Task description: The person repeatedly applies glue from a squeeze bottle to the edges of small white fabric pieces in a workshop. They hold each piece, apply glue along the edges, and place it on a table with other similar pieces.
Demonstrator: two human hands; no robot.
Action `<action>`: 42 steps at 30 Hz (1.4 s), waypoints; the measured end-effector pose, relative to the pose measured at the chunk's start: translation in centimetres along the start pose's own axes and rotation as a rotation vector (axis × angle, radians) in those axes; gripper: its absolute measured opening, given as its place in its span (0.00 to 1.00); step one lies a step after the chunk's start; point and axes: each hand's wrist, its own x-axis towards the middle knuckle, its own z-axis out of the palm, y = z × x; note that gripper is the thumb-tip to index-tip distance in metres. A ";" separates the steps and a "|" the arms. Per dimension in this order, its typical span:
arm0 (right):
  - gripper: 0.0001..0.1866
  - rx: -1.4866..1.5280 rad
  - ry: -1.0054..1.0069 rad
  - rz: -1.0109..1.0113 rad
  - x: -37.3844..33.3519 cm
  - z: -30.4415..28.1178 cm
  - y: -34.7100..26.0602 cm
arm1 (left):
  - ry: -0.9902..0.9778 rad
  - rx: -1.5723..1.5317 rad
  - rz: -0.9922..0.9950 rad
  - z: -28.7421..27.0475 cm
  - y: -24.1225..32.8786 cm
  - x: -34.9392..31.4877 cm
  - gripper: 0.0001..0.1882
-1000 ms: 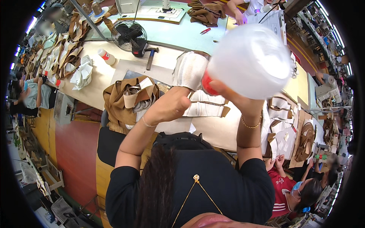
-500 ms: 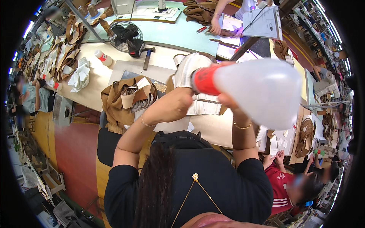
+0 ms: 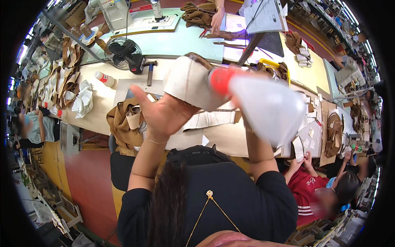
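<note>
Left hand (image 3: 164,116) has turned palm-up, thumb spread, against one cream piece (image 3: 190,83); beside that piece, right hand (image 3: 237,103) grips one bottle (image 3: 269,108).

On the bench (image 3: 224,142), a hammer (image 3: 151,76) lay just right of the fan (image 3: 122,53), a bottle (image 3: 105,78) to the fan's left. Behind the fan stood a sewing machine (image 3: 115,15); in front lay a bundle of strips (image 3: 118,119), left of the left hand (image 3: 169,115).
</note>
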 end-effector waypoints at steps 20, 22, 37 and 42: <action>0.19 0.431 0.298 0.314 1.6 0.2 3.7 | 0.175 0.022 -0.007 -0.7 0.9 0.6 0.52; 0.19 0.420 0.297 0.201 1.3 0.3 3.0 | 0.227 0.020 -0.075 -1.5 0.3 1.0 0.48; 0.18 -0.043 -0.010 -0.041 1.1 1.5 4.0 | 0.183 0.047 -0.080 -2.5 0.0 -0.2 0.43; 0.17 0.539 0.189 0.248 1.8 1.9 2.8 | 0.173 0.169 -0.083 -3.1 0.2 -0.3 0.46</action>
